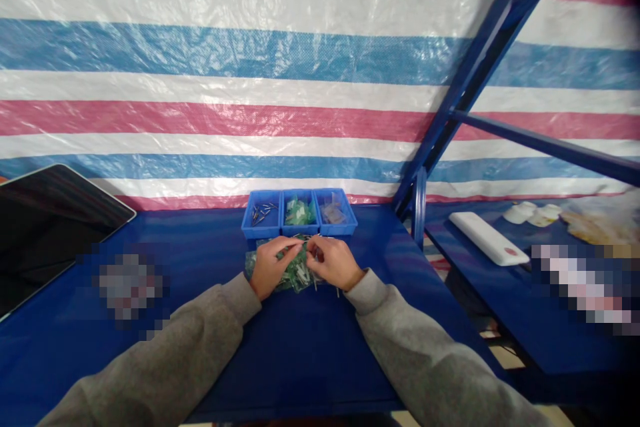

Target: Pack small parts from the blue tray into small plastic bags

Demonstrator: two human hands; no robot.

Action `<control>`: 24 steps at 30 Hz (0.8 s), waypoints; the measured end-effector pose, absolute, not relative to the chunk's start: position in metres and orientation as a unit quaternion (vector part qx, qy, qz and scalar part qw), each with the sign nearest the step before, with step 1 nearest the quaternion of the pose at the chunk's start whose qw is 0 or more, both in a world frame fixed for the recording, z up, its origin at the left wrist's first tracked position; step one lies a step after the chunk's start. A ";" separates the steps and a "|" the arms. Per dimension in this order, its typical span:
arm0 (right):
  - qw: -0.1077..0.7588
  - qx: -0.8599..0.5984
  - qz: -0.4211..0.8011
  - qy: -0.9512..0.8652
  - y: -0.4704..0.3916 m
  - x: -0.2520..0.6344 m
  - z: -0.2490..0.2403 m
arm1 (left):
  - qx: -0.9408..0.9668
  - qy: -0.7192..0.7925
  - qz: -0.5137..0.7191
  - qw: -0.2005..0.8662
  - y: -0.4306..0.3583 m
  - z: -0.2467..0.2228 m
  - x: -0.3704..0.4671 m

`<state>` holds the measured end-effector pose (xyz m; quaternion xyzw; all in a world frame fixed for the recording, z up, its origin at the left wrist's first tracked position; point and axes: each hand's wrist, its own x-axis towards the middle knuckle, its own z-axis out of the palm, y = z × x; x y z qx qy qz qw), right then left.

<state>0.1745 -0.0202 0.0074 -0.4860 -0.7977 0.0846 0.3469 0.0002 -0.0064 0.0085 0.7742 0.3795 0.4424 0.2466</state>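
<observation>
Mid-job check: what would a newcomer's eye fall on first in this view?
Probably the striped sheet, which fills most of the background behind the table. Next, perhaps, the left hand and right hand, close together over a pile with green packets. Just beyond them, three blue bins stand side by side.
</observation>
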 end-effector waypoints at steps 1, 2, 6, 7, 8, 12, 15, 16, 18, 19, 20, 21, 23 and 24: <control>0.360 -0.488 0.090 -0.790 -0.019 0.174 0.006 | 0.775 0.380 0.441 0.247 -0.007 0.009 0.000; 0.374 -0.490 0.095 -0.781 -0.018 0.174 0.005 | 0.774 0.381 0.440 0.247 -0.007 0.009 0.000; 0.434 -0.474 0.113 -0.758 -0.016 0.176 0.005 | 0.758 0.394 0.452 0.257 -0.006 0.009 0.001; 0.449 -0.466 0.118 -0.753 -0.017 0.176 0.005 | 0.753 0.398 0.456 0.258 -0.006 0.009 0.001; 0.464 -0.459 0.124 -0.748 -0.017 0.176 0.006 | 0.749 0.401 0.459 0.259 -0.005 0.008 0.001; 0.515 -0.440 0.159 -0.718 -0.021 0.172 0.007 | 0.746 0.407 0.463 0.253 -0.005 0.008 0.002; 0.529 -0.445 0.182 -0.700 -0.023 0.170 0.006 | 0.751 0.405 0.453 0.257 -0.006 0.011 0.001; 0.529 -0.448 0.185 -0.696 -0.023 0.169 0.005 | 0.756 0.403 0.447 0.258 -0.007 0.011 0.001; 0.525 -0.453 0.187 -0.696 -0.024 0.168 0.004 | 0.762 0.402 0.437 0.259 -0.008 0.013 0.000; 0.521 -0.455 0.185 -0.698 -0.024 0.168 0.004 | 0.762 0.402 0.436 0.260 -0.009 0.013 0.000; 0.516 -0.457 0.181 -0.702 -0.024 0.168 0.004 | 0.760 0.402 0.439 0.260 -0.009 0.013 0.000; 0.512 -0.457 0.178 -0.705 -0.024 0.168 0.004 | 0.757 0.402 0.445 0.259 -0.009 0.013 0.000; 0.508 -0.457 0.172 -0.709 -0.024 0.168 0.004 | 0.752 0.400 0.460 0.253 -0.009 0.012 0.001; 0.507 -0.458 0.171 -0.710 -0.024 0.168 0.004 | 0.752 0.397 0.464 0.247 -0.009 0.011 0.002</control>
